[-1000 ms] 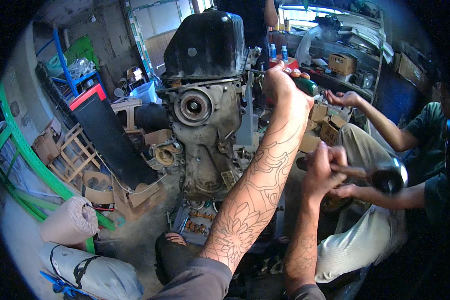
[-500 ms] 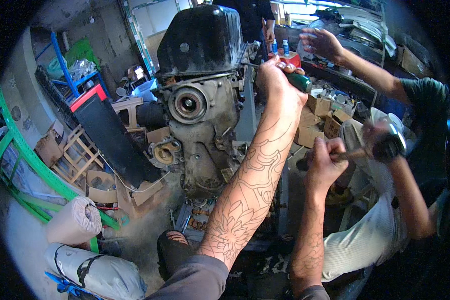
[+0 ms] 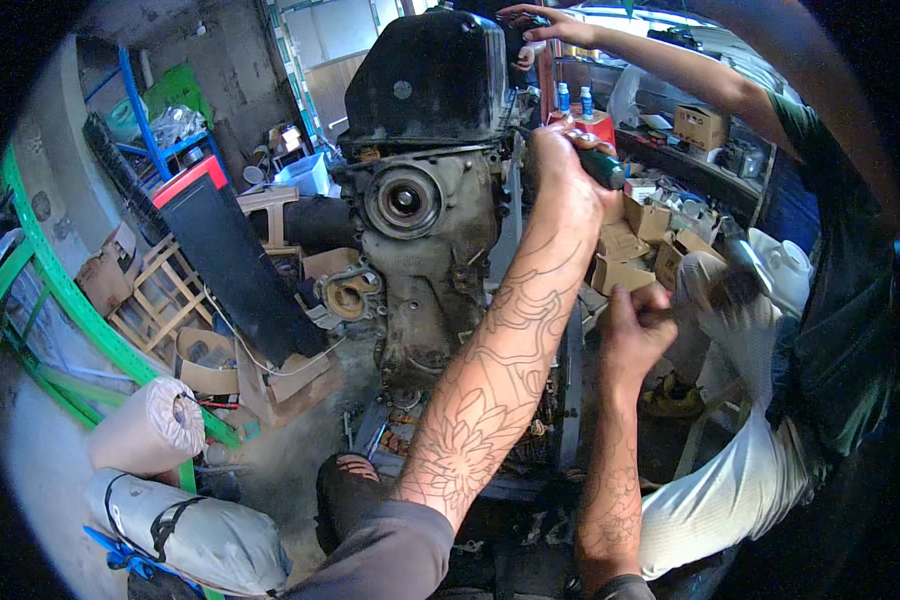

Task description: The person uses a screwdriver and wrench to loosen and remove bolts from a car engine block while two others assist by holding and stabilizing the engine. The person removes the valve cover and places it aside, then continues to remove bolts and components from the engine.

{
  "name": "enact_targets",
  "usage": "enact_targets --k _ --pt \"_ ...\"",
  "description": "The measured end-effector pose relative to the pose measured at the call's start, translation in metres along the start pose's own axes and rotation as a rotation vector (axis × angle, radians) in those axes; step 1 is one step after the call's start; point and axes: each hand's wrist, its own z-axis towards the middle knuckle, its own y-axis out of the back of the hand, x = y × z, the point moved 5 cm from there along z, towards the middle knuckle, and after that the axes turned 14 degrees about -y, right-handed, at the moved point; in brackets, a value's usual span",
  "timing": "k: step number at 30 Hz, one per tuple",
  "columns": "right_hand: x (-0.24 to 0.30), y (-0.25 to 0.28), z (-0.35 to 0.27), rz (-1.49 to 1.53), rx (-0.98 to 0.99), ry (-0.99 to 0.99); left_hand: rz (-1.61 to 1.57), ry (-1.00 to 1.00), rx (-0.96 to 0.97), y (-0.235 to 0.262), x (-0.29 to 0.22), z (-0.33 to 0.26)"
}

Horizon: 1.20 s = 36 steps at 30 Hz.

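A dirty engine block with a black cover on top stands upright in front of me. My left hand, on a tattooed forearm, is raised to the engine's right side and grips a green-handled tool held against it. Lower right, my right hand is closed on the handle of a hammer, whose head is blurred. A co-worker in a dark green shirt and white trousers is close on the right, one hand reaching over the top of the engine.
Cardboard boxes pile up behind the engine on the right. A black panel leans left of it, with wooden frames, a green metal rack, a rolled bundle and a grey bag at lower left.
The co-worker's arm has swung up from beside the boxes to the top of the engine. The hammer in my right hand has lifted and shifted left. My left hand stays at the engine.
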Motion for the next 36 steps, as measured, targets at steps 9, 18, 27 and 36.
enact_targets --k 9,18,27,36 --pt "0.031 -0.002 0.003 0.294 0.0 -0.018 0.063 -0.11 -0.052 -0.001 -0.004 0.006" --pt "0.002 -0.028 0.006 0.014 0.094 0.0 0.144 -0.167 -0.107 -0.003 -0.001 0.013" --pt "0.0 -0.027 0.032 -0.272 0.191 -0.072 0.009 -0.071 -0.067 0.007 0.008 0.026" --pt "-0.01 -0.021 0.038 -0.259 0.178 -0.053 0.081 -0.078 -0.014 0.012 0.006 0.026"
